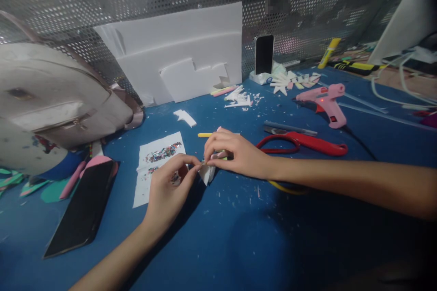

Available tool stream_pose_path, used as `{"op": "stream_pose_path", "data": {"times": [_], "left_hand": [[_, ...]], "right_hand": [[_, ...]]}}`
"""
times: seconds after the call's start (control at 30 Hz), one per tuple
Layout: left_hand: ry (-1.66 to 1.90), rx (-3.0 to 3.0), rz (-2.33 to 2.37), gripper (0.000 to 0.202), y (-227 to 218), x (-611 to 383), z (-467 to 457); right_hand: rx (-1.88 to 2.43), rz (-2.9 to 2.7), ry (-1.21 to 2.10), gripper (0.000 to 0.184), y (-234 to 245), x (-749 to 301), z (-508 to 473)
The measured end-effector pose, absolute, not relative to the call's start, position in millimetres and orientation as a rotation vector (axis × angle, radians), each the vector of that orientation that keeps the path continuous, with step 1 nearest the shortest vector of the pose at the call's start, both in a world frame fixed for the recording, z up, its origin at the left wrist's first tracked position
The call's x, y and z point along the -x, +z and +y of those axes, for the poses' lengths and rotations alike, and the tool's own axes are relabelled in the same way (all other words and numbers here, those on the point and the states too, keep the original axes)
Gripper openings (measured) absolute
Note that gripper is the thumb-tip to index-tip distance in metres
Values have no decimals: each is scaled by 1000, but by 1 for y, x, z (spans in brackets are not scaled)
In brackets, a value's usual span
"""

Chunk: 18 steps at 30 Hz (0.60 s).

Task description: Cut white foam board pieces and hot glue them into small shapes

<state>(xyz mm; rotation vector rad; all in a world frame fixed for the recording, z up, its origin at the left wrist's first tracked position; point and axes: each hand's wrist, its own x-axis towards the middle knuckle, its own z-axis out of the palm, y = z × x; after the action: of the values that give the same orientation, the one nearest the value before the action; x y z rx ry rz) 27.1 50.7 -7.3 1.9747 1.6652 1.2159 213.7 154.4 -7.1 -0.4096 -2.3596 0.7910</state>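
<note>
Both hands meet over the middle of the blue table, around a small white piece (206, 173) that looks like cut foam or paper. Thumb and forefinger of my left hand (172, 181) pinch its left edge. From above, my right hand (235, 152) grips the same piece, its fingertips closed and partly hiding it. Something pale green and pink shows under the right fingers, too covered to name. Just left lies a white paper sheet (143, 189) bearing colourful glitter flakes (164, 151). A yellow stick (204, 135) lies behind the right hand.
A pink glue gun (329, 102) with a lit red light lies right. Nearer are a red-handled cutter (317, 143) and red-handled scissors (278, 150). White scraps (239, 95) litter the back. A dark phone (83, 209) and a backpack (64, 109) are left; another phone (264, 54) stands behind.
</note>
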Motion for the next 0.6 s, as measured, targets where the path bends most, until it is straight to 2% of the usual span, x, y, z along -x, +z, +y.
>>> {"op": "stream_pose_path", "data": {"times": [0.6], "left_hand": [[1216,-1993,1688,8,-5,-27,50]], "right_hand": [[390,-2346,769,4,-9,-216,155]]}}
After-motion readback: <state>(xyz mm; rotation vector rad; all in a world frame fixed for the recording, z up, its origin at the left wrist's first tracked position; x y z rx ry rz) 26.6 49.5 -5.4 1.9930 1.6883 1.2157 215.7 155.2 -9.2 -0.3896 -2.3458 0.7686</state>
